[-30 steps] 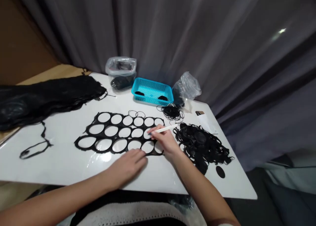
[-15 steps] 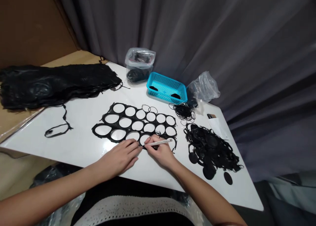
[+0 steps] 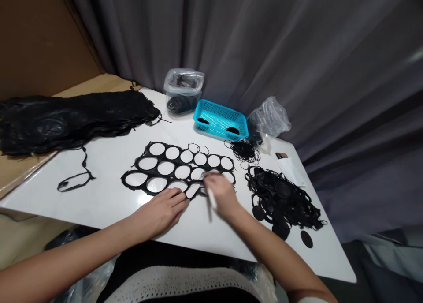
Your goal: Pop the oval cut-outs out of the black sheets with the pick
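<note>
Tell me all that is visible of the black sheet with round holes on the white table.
The black sheet is thin, flat and looks like rubber or a similar soft material. It lies flat on the white table, near its middle. Three rows of round and oval holes are cut out, so only a web of narrow black strips remains; the table shows white through them. Its edges are ragged. The left hand presses on its near edge, and the right hand, blurred and holding a thin white tool, is at its near right corner.
</note>
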Motion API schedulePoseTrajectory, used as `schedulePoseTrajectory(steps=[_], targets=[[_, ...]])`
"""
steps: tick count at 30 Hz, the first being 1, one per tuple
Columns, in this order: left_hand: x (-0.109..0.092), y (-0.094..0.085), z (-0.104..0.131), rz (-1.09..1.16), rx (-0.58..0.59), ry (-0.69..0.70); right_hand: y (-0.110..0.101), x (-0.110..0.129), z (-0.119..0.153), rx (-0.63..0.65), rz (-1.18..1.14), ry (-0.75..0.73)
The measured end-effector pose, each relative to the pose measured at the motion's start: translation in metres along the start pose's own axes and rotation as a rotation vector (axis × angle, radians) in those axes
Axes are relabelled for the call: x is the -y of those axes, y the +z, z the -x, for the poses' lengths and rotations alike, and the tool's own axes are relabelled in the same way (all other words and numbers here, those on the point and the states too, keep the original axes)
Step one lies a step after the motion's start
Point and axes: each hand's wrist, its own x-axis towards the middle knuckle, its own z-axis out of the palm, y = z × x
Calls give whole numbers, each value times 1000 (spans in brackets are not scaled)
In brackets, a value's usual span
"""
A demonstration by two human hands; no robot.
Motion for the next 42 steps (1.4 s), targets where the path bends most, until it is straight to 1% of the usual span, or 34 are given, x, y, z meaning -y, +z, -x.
schedulePoseTrajectory(steps=[2, 3, 4, 5, 6, 7, 8, 9, 11, 12, 13, 14, 15, 16, 18, 19, 20, 22, 23, 25, 28, 34, 38, 42], targets=[[2, -12, -4, 55, 34, 7, -18, -28, -22, -156, 34, 126], [5, -19, -6, 94, 66, 13, -25, -40, -32, -246, 4, 252], [9, -28, -8, 144, 105, 20, -31, -50, -41, -299, -75, 371], [16, -37, -10, 210, 156, 29, -35, -57, -48, -333, -203, 490], [25, -48, -11, 290, 210, 41, -36, -61, -53, -332, -385, 600], [36, -59, -13, 378, 257, 49, -35, -61, -57, -300, -586, 681], [48, -70, -15, 463, 313, 56, -33, -60, -60, -255, -771, 732], [60, -82, -16, 531, 346, 61, -29, -56, -63, -204, -928, 759], [82, -103, -20, 563, 357, 46, -19, -47, -66, -116, -1143, 785], [90, -111, -22, 555, 330, 31, -13, -42, -67, -87, -1212, 796], [94, -115, -25, 537, 314, 23, -8, -37, -68, -63, -1272, 806], [94, -117, -27, 514, 299, 16, -3, -32, -68, -38, -1331, 814], [91, -113, -29, 490, 290, 8, 1, -28, -67, -12, -1372, 811], [85, -106, -31, 455, 283, 4, 6, -24, -65, 14, -1385, 794], [69, -78, -30, 371, 263, -15, 14, -17, -58, 70, -1339, 717], [60, -61, -28, 239, 227, -25, 17, -14, -53, 98, -1273, 660], [51, -43, -25, 133, 208, 4, 20, -11, -48, 120, -1179, 596], [36, -11, -17, -8, 129, 31, 21, -7, -39, 150, -948, 471], [30, 2, -14, -54, 91, 34, 21, -5, -36, 159, -838, 421], [24, 18, -8, -109, 32, 19, 19, -1, -31, 178, -678, 358], [22, 26, -4, -121, -8, 0, 16, 3, -29, 192, -564, 320], [23, 24, -6, -106, -55, -7, 17, 5, -28, 192, -520, 308], [21, 19, -10, -130, -24, 5, 17, 4, -27, 189, -531, 332], [20, 13, -14, -106, 20, -5, 16, 6, -27, 206, -500, 301]])
